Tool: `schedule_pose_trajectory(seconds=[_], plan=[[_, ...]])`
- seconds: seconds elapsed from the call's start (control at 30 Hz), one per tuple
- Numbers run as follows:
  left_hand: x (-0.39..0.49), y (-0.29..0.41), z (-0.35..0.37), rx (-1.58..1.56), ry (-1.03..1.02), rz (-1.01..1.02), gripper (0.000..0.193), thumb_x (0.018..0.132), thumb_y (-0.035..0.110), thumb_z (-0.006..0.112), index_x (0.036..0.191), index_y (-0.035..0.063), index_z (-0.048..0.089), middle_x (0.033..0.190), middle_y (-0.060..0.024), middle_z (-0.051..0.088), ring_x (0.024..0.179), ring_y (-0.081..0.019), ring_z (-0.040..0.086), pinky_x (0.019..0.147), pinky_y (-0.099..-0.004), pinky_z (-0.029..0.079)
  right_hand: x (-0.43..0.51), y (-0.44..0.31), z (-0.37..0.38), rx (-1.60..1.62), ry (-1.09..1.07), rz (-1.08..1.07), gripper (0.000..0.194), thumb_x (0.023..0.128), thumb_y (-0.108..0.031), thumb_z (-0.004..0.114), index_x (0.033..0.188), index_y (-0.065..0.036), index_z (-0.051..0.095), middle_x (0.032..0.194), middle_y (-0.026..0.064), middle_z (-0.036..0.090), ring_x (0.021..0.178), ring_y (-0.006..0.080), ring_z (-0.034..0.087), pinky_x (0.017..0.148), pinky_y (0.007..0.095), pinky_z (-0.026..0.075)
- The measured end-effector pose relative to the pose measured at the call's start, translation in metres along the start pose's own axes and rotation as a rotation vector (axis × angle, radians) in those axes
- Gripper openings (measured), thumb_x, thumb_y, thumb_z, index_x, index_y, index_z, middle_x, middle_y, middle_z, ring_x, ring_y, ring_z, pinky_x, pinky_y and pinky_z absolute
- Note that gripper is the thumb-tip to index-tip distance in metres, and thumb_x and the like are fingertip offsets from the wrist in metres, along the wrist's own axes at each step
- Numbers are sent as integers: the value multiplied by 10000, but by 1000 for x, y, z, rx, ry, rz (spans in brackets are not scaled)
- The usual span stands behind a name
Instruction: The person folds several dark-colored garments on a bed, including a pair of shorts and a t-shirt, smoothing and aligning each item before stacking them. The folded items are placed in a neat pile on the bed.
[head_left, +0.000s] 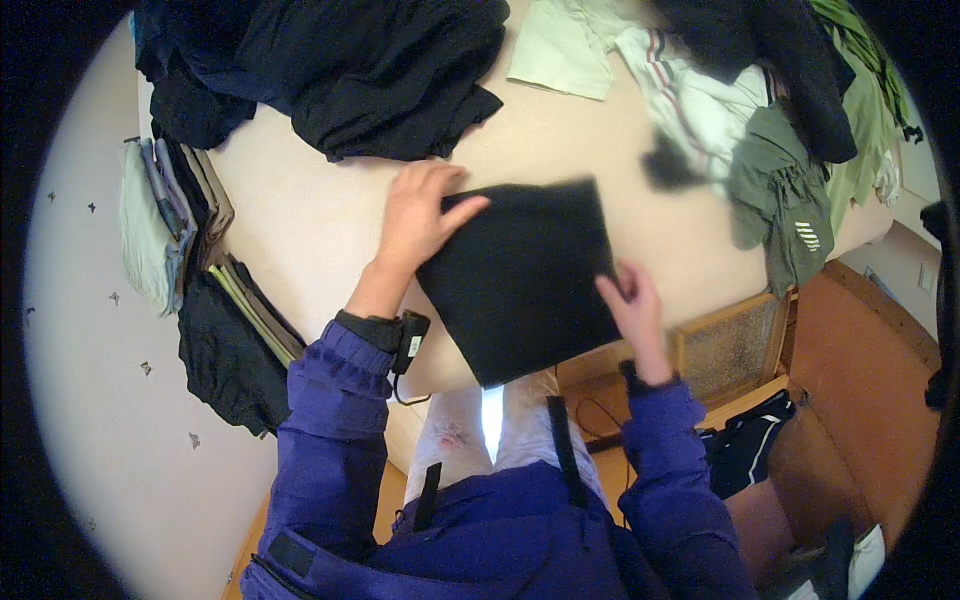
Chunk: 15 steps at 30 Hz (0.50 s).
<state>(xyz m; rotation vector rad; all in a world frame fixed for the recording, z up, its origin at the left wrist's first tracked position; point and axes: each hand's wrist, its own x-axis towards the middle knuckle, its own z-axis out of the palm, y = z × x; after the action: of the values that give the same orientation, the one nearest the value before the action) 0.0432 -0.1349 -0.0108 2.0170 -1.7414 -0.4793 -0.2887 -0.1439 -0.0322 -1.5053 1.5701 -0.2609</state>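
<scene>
A folded black garment (529, 277) lies near the front edge of a pale padded surface, directly before me. My left hand (420, 214) is at its upper left corner, palm down, with the thumb spread over the cloth and the fingers reaching past the corner. At the right edge of the garment is my right hand (636, 307), slightly blurred. Its thumb points at the cloth edge and its fingers are curled; whether they pinch the fabric cannot be made out. Both sleeves are purple, and a small black device (411, 343) is strapped at my left wrist.
A heap of black clothes (375, 67) lies at the far left. Folded garments (169, 217) stand stacked along the left wall, beside a dark folded pile (232, 352). Loose clothes, including grey-green shorts (784, 195), cover the far right. Below right is an open wooden drawer (731, 349).
</scene>
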Motion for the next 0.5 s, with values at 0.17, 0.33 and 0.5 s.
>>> schedule_pose_trajectory(seconds=[0.17,0.33,0.5], plan=[[51,52,36,-168,-435,81,591,704,446,725,1108,28,617,1084,-181,618,1048,-328,569,904,-409,451,-20,32,-13,493,-282,161,465,755,-87,768,1143,-8,526,1047,91,636,944,139,599,802,250,482],[84,75,55,-276,-825,-126,495,688,315,703,1076,14,641,1001,-205,659,929,-332,631,855,-374,488,-31,44,0,758,-288,268,512,717,-46,786,1157,-2,528,1082,66,616,974,144,581,831,272,485],[88,87,14,-532,-950,-92,441,705,138,704,1109,-15,610,958,-109,672,868,-179,614,821,-281,474,-48,14,-14,734,-257,392,468,698,-61,803,1107,-22,580,1010,39,627,918,136,587,808,273,489]])
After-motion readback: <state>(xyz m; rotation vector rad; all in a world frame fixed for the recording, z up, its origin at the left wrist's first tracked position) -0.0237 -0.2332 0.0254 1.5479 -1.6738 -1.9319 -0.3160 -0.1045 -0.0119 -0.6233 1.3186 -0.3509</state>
